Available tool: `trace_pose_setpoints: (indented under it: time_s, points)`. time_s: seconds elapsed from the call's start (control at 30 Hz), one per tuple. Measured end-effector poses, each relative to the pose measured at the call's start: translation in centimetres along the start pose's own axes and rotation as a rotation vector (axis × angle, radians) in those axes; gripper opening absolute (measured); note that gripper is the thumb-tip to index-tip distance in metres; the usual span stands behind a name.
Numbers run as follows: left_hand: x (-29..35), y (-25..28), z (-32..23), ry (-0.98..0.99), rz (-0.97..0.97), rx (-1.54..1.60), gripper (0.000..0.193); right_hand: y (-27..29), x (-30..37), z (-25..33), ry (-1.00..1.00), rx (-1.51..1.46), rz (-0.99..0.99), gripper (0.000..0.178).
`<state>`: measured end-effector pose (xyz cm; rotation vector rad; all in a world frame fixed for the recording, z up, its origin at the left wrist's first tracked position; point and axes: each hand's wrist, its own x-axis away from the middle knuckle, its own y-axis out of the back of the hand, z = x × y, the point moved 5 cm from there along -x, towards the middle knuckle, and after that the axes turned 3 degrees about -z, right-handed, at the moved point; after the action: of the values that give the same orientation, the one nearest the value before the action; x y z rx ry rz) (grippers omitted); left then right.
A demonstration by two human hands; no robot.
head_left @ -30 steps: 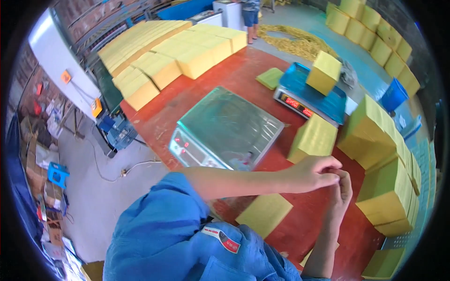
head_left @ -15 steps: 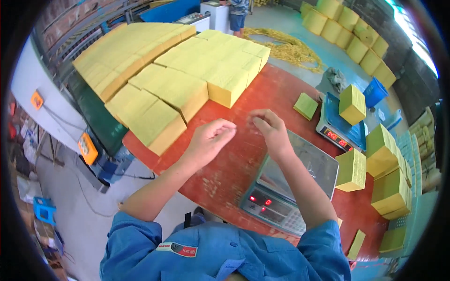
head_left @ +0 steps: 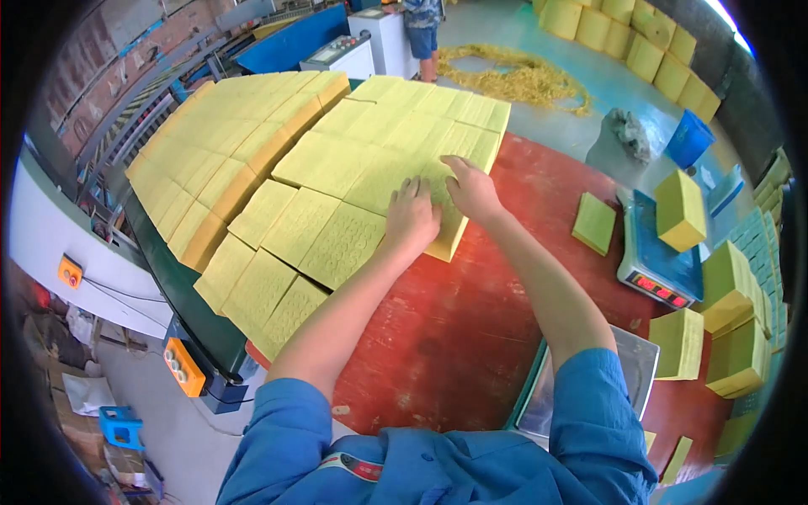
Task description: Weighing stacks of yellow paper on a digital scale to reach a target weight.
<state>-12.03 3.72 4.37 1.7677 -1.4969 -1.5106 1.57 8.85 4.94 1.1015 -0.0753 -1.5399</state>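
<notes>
Many thick blocks of yellow paper (head_left: 337, 160) lie packed together on the red table. My left hand (head_left: 413, 217) rests on the near right part of these blocks, its fingers stretched out over the top. Just right of it, my right hand (head_left: 473, 190) reaches to the same corner block, with its thumb and fingers apart over the top near the right side. Neither hand has lifted anything. Under my right forearm is a scale with a metal plate (head_left: 627, 374), partly hidden by my sleeve.
The red table (head_left: 438, 337) carries a blue scale (head_left: 644, 244) with a yellow block (head_left: 680, 210) on it. A thin yellow stack (head_left: 594, 223) lies left of that scale. More blocks (head_left: 677, 345) stand at the right. A person (head_left: 421, 34) stands at the far machine.
Both hands have moved forward from above the bare table onto the yellow paper blocks. My view has shifted, and my right sleeve now covers much of the near scale.
</notes>
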Motion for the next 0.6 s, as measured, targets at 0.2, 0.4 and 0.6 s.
trace_pose_setpoints:
  time_s: [0.2,0.4,0.6]
  points:
    - [1.2,-3.1,-0.1,-0.143,0.006,-0.267,0.044,-4.3,-0.5,-1.8,0.310,0.306,0.142,0.023]
    - [4.7,-2.7,-2.1,-0.212,-0.040,-0.107,0.044,-1.9,3.6,-1.1,0.240,0.383,0.195,0.019]
    - [10.0,0.4,-5.3,-0.371,-0.040,0.046,0.045,2.7,10.2,1.1,0.135,0.505,0.236,0.021]
